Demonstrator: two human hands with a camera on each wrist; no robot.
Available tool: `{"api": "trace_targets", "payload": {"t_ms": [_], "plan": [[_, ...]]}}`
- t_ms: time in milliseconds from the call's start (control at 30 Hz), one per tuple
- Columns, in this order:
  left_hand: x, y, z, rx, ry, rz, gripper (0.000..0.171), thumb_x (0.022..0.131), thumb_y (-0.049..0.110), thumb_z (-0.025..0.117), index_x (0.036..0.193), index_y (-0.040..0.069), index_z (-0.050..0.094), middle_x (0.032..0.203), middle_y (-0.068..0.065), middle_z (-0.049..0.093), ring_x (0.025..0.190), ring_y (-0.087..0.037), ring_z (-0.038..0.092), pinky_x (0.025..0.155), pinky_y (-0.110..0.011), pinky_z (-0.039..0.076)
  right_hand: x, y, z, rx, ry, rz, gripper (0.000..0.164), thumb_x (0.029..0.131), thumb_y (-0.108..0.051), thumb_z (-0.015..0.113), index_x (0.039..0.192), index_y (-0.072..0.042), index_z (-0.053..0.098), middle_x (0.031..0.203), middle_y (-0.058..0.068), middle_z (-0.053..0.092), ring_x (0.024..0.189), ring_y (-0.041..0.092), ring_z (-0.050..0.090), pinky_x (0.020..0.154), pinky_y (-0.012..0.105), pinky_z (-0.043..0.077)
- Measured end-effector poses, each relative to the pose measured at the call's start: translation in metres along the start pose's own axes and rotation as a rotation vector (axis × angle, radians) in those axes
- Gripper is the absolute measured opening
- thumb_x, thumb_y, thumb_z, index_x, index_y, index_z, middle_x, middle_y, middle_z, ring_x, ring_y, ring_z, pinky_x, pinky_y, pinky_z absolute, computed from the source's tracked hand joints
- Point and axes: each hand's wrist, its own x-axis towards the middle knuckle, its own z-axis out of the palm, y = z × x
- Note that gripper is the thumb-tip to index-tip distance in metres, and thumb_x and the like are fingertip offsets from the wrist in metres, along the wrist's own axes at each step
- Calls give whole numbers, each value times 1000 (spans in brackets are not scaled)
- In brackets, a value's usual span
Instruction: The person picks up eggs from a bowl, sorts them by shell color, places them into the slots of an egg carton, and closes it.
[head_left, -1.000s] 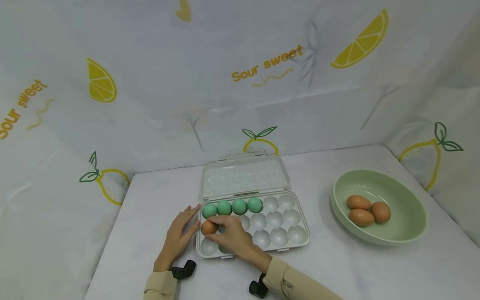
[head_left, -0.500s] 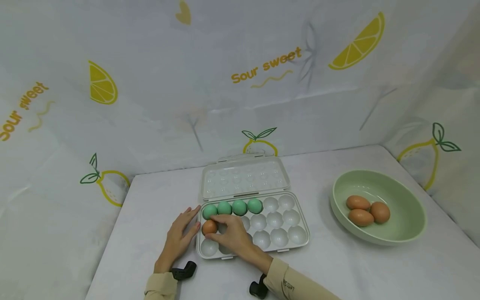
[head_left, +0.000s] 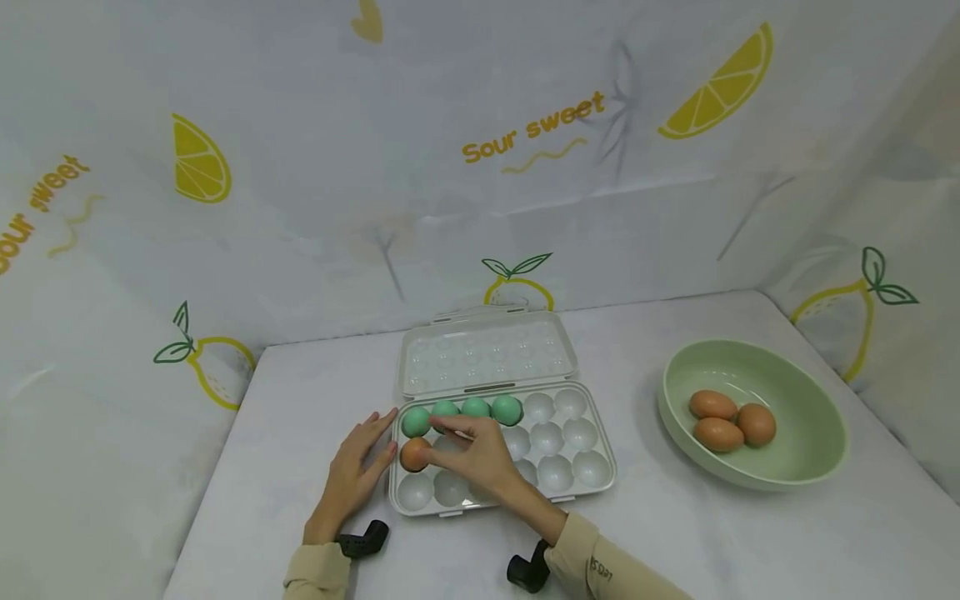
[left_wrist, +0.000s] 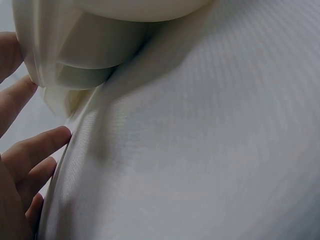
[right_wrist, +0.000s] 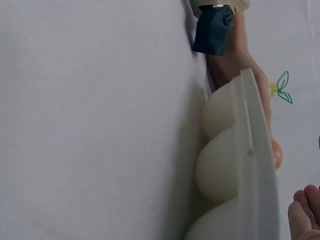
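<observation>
A light egg box point(head_left: 556, 474) lies with its lid point(head_left: 487, 354) folded back. Several green eggs point(head_left: 416, 422) fill the left part of its back row. One brown egg point(head_left: 413, 455) sits in the leftmost cup of the middle row. Over the box, my right hand point(head_left: 486, 460) has thumb and index finger spread apart; the thumb tip is at the brown egg's right side, and whether it touches cannot be told. My left hand point(head_left: 354, 468) rests its extended fingers against the box's left edge. In the left wrist view, fingers point(left_wrist: 37, 147) meet the box side.
A green bowl point(head_left: 806, 433) stands on the right of the table, holding three brown eggs point(head_left: 718, 434). Behind the table hangs a white cloth point(head_left: 337, 233) printed with lemons. Black wrist devices point(head_left: 363, 540) sit on both wrists.
My right thumb and index finger have parted from their pinch on the brown egg, and the hand has lifted slightly to the right. The egg stays in its cup; my left hand keeps its place.
</observation>
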Motion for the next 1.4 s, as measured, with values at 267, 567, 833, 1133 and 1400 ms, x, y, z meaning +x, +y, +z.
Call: {"api": "trace_targets", "payload": {"t_ms": [267, 567, 833, 1133, 1400], "plan": [[0, 0, 0, 12, -9, -19, 50, 94, 16, 67, 143, 12, 60, 143, -17, 63, 138, -46, 53, 117, -67, 35, -1, -13, -26, 6, 6, 18, 51, 82, -5, 84, 125, 13, 66, 132, 29, 66, 129, 37, 63, 108, 39, 53], [-1, -1, 0, 16, -8, -10, 50, 94, 16, 67, 144, 13, 60, 143, -17, 63, 138, -45, 53, 116, -64, 36, -8, -17, -61, -23, 55, 30, 50, 80, -2, 85, 125, 11, 67, 131, 29, 66, 128, 31, 65, 108, 40, 53], [0, -2, 1, 19, -12, -12, 51, 94, 17, 67, 144, 14, 60, 144, -16, 63, 138, -46, 53, 117, -64, 35, -14, -27, -109, -126, 124, 1, 49, 81, -3, 84, 125, 9, 68, 131, 30, 67, 126, 29, 67, 104, 37, 55], [-1, -2, 0, 17, -18, -21, 51, 94, 17, 67, 144, 14, 60, 145, -17, 62, 138, -46, 53, 117, -65, 35, -27, -36, -166, -262, 242, 16, 47, 83, -3, 82, 126, 9, 68, 130, 27, 68, 112, -15, 61, 98, 16, 55], [-1, -1, 0, 20, -20, -22, 51, 94, 16, 67, 144, 13, 60, 144, -17, 62, 138, -46, 53, 117, -65, 35, -47, -48, -204, -317, 312, 74, 48, 87, -9, 81, 130, 6, 67, 126, -2, 74, 111, -17, 62, 94, 9, 55]]}}
